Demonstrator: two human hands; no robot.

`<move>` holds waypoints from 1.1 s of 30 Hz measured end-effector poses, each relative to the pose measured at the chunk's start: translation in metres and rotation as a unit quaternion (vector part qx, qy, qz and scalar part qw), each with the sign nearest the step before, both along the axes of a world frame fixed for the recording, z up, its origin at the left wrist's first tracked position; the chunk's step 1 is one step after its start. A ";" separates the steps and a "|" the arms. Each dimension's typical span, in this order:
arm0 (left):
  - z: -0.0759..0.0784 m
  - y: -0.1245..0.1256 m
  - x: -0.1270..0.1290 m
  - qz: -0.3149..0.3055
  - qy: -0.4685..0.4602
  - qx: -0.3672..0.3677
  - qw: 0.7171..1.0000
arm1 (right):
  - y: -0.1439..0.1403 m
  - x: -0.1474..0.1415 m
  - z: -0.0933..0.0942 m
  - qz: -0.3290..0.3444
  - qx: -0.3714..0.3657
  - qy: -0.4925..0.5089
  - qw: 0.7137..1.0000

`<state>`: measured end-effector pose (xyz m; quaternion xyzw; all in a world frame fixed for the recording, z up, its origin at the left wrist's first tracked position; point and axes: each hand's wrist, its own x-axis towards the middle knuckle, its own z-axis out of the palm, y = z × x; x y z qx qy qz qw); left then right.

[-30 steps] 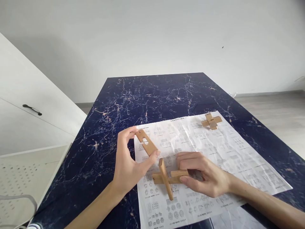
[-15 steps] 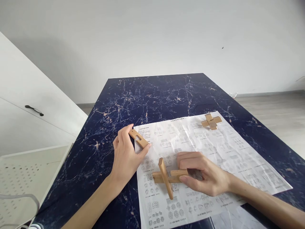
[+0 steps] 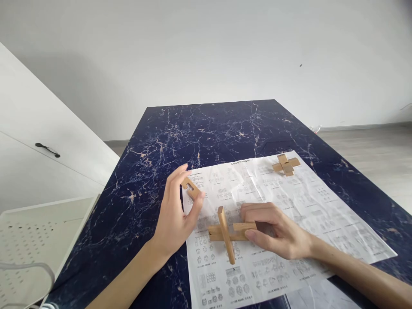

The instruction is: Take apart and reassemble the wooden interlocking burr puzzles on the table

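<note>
My left hand holds a notched wooden puzzle piece between thumb and fingertips, above the upper left of a printed sheet. A slot shows in the piece's middle, and part of it is behind my fingers. My right hand grips the right end of two crossed wooden puzzle pieces. One of these lies roughly sideways, with a gap in its upper edge; the other slants across it near the left end. Another wooden assembly, a cross-shaped puzzle, rests on the sheet's far right corner.
The creased sheet carries rows of small diagrams and lies on a dark blue marbled table. A white cabinet with a black handle stands at the left, above a perforated pale panel with a cable. A white wall rises beyond the table.
My left hand has moved slightly right with its slotted piece, which has turned a little. The crossed pieces in my right hand have shifted slightly up and right, and their tilt has changed.
</note>
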<state>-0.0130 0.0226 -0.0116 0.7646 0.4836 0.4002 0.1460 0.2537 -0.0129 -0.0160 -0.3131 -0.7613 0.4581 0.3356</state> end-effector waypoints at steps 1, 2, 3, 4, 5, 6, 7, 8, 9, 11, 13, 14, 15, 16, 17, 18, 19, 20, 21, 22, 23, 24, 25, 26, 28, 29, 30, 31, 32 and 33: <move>0.002 -0.002 0.001 -0.035 -0.014 0.024 0.999 | 0.000 0.000 0.000 -0.003 -0.004 0.001 1.000; 0.004 -0.005 0.002 -0.074 -0.026 0.042 0.996 | 0.001 0.001 -0.001 -0.006 -0.007 0.003 1.000; 0.005 -0.007 0.002 -0.114 -0.033 0.049 0.992 | 0.001 0.001 -0.001 -0.008 -0.011 0.004 1.000; 0.005 -0.010 0.003 -0.152 -0.034 0.050 0.986 | 0.002 0.002 -0.001 -0.010 -0.014 0.004 1.000; 0.005 -0.012 0.004 -0.188 -0.029 0.045 0.981 | 0.002 0.002 -0.001 -0.011 -0.018 0.004 1.000; 0.005 -0.014 0.004 -0.217 -0.022 0.039 0.975 | 0.002 0.003 -0.001 -0.012 -0.023 0.004 1.000; 0.004 -0.016 0.005 -0.238 -0.015 0.030 0.971 | 0.003 0.003 -0.001 -0.013 -0.028 0.007 0.999; 0.004 -0.018 0.006 -0.251 -0.012 0.020 0.968 | 0.003 0.004 -0.001 -0.014 -0.034 0.010 0.999; 0.003 -0.019 0.006 -0.259 -0.013 0.008 0.966 | 0.003 0.004 -0.001 -0.017 -0.040 0.013 0.999; 0.003 -0.020 0.007 -0.258 -0.021 -0.019 0.966 | 0.003 0.005 -0.001 -0.022 -0.052 0.021 0.998; 0.003 -0.019 0.007 -0.251 -0.026 -0.042 0.967 | 0.003 0.006 -0.001 -0.026 -0.065 0.025 0.997; 0.003 -0.019 0.006 -0.247 -0.027 -0.050 0.967 | 0.003 0.006 -0.002 -0.026 -0.069 0.028 0.997; 0.003 -0.018 0.006 -0.248 -0.027 -0.054 0.967 | 0.003 0.006 -0.002 -0.026 -0.072 0.030 0.997; 0.003 -0.017 0.006 -0.252 -0.026 -0.056 0.966 | 0.003 0.007 -0.002 -0.027 -0.074 0.032 0.996; 0.003 -0.017 0.006 -0.259 -0.026 -0.056 0.964 | 0.003 0.007 -0.003 -0.028 -0.076 0.035 0.996; 0.003 -0.016 0.007 -0.266 -0.024 -0.056 0.962 | 0.003 0.007 -0.003 -0.029 -0.078 0.037 0.996; 0.004 -0.016 0.007 -0.271 -0.023 -0.057 0.961 | 0.003 0.007 -0.004 -0.029 -0.080 0.041 0.996; 0.004 -0.015 0.007 -0.273 -0.021 -0.058 0.960 | 0.003 0.007 -0.004 -0.029 -0.083 0.044 0.995; 0.005 -0.015 0.007 -0.271 -0.018 -0.063 0.960 | 0.003 0.007 -0.005 -0.030 -0.085 0.046 0.995; 0.005 -0.015 0.007 -0.268 -0.015 -0.065 0.961 | 0.003 0.007 -0.005 -0.029 -0.087 0.046 0.995; 0.005 -0.015 0.007 -0.264 -0.014 -0.067 0.962 | 0.003 0.007 -0.005 -0.029 -0.087 0.046 0.995; 0.005 -0.015 0.007 -0.260 -0.013 -0.067 0.963 | 0.003 0.007 -0.004 -0.028 -0.087 0.045 0.995; 0.005 -0.016 0.007 -0.256 -0.013 -0.066 0.964 | 0.003 0.007 -0.004 -0.028 -0.088 0.044 0.995; 0.005 -0.016 0.007 -0.253 -0.014 -0.064 0.965 | 0.003 0.006 -0.003 -0.026 -0.089 0.043 0.995; 0.005 -0.017 0.007 -0.247 -0.017 -0.059 0.967 | 0.004 0.006 -0.002 -0.025 -0.090 0.042 0.995; 0.006 -0.017 0.008 -0.245 -0.018 -0.058 0.968 | 0.004 0.006 -0.002 -0.025 -0.091 0.041 0.995; 0.006 -0.018 0.008 -0.243 -0.018 -0.055 0.968 | 0.004 0.006 -0.002 -0.026 -0.093 0.040 0.995; 0.007 -0.018 0.009 -0.240 -0.018 -0.054 0.969 | 0.004 0.006 -0.001 -0.027 -0.094 0.042 0.994; 0.008 -0.019 0.009 -0.235 -0.016 -0.054 0.970 | 0.004 0.006 -0.001 -0.029 -0.097 0.045 0.994; 0.010 -0.019 0.009 -0.230 -0.015 -0.056 0.971 | 0.004 0.007 -0.001 -0.029 -0.102 0.049 0.993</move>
